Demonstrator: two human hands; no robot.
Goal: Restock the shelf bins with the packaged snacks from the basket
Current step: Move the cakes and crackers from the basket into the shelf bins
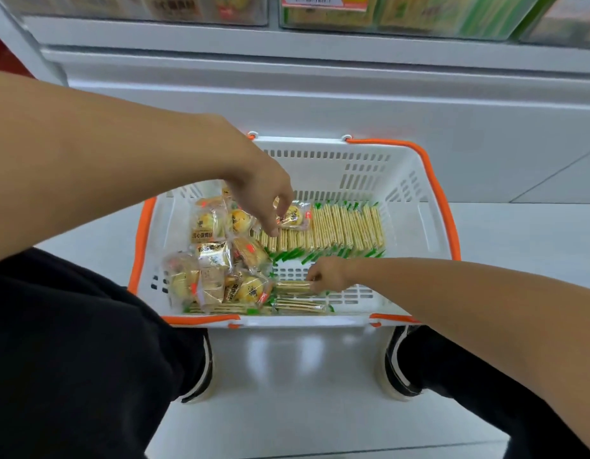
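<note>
A white basket point(416, 207) with orange handles sits on the floor between my feet. Inside lie several yellow pastry packets point(211, 223) at the left and a row of green-ended cracker packs point(346, 226) at the right. My left hand point(264, 197) reaches down into the basket and pinches a pastry packet point(297, 216) lying on the crackers. My right hand point(328, 274) is low near the basket's front and grips a cracker pack point(292, 288) lying flat. More cracker packs point(300, 306) lie along the front wall.
Clear shelf bins point(403, 14) holding green cracker packs and other snacks run along the top, above a white shelf base point(320, 104). My black-trousered legs and black shoes point(398, 366) flank the basket on the glossy white floor.
</note>
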